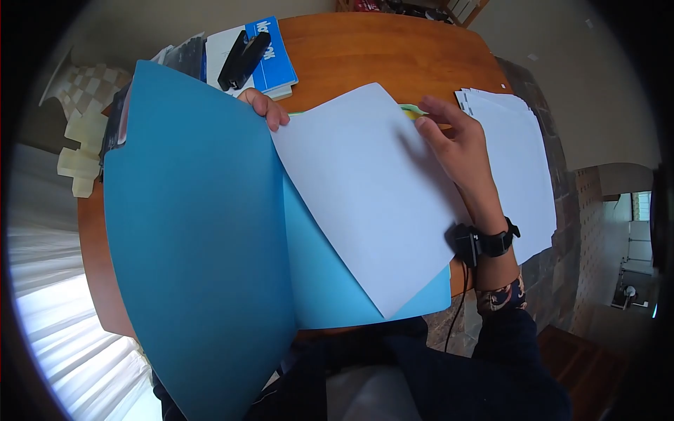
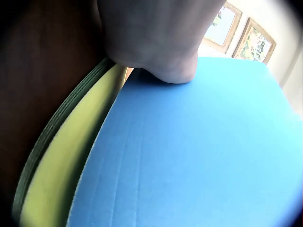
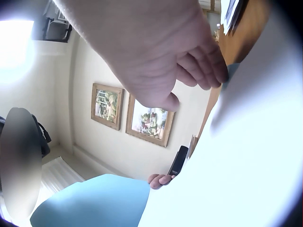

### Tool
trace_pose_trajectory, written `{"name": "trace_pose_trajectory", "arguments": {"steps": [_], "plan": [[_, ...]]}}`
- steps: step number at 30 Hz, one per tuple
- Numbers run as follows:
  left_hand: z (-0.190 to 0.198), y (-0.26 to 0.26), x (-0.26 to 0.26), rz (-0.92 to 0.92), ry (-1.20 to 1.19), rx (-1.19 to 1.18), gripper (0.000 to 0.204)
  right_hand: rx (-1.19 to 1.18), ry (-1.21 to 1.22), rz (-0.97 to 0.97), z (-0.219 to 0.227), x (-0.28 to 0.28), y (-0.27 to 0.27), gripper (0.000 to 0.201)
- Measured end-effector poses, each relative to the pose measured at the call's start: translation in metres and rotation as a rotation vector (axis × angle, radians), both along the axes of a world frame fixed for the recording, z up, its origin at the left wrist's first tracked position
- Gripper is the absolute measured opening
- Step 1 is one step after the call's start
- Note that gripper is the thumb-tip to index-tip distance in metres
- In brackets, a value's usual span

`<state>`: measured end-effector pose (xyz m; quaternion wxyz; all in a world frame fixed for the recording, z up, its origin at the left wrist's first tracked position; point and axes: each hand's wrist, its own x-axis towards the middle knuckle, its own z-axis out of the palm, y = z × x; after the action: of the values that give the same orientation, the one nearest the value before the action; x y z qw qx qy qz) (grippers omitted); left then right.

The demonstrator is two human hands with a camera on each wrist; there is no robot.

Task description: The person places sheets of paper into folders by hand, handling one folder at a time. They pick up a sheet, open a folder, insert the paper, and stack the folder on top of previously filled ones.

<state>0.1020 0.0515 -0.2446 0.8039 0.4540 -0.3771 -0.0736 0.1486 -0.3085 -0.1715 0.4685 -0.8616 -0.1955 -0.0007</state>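
- The bench (image 1: 393, 49) is orange-brown wood, smooth and a bit shiny, with rounded corners.
- Grey stone-like floor tiles (image 1: 521, 78) show past its right side.
- A white curtain (image 1: 49, 309) hangs in soft folds at the left, with bright light in it.
- Two pictures (image 3: 106, 106) in wooden frames hang on the pale wall (image 3: 85, 156).
- The blue folder (image 1: 203, 231) is open on the bench, in front of the person. It looks like smooth, stiff card. Its left cover stands up, and thin crease lines run near its fold.
- Yellow and green folders (image 2: 71, 151) lie under it, with their edges in thin layers.
- One flat white sheet (image 1: 372, 196) lies slanted on the folder's right side.
- The left hand (image 1: 263, 107) grips the top of the cover with bent fingers, right by the sheet's corner. I cannot tell if it pinches the sheet too.
- The right hand (image 1: 456, 133) is loose and holds nothing, with fingers a little bent, at the sheet's far right edge.
- A white paper pile (image 1: 519, 175) sits at the bench's right side.
- A long black stapler (image 1: 243, 59) rests on a blue and white notebook (image 1: 281, 67).
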Motion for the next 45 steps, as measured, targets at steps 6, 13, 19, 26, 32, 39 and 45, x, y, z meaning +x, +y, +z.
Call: {"name": "trace_pose_trajectory", "arguments": {"steps": [6,13,19,26,32,39,45], "plan": [[-0.003,-0.007,-0.001,0.122,-0.119,-0.025,0.022,-0.095,0.155,-0.024,0.004,0.006,-0.007,0.045],[0.004,-0.016,-0.009,0.179,-0.099,-0.142,0.025,-0.115,0.422,0.108,0.02,-0.002,-0.006,0.048],[0.017,-0.016,-0.012,0.276,-0.098,-0.048,0.025,-0.069,0.492,0.15,0.018,-0.006,-0.003,0.048],[0.018,-0.022,0.001,0.193,-0.164,-0.144,0.023,-0.22,0.321,0.028,0.018,-0.005,-0.002,0.052],[0.048,-0.038,-0.001,0.043,-0.173,-0.17,0.016,-0.027,0.21,-0.019,0.003,0.006,-0.012,0.042],[0.061,-0.045,-0.005,0.005,-0.201,-0.174,0.012,0.086,0.038,0.091,-0.003,0.006,-0.008,0.036],[0.064,-0.06,-0.011,0.009,-0.209,-0.228,0.013,0.308,0.34,0.052,0.011,0.0,-0.01,0.02]]}}
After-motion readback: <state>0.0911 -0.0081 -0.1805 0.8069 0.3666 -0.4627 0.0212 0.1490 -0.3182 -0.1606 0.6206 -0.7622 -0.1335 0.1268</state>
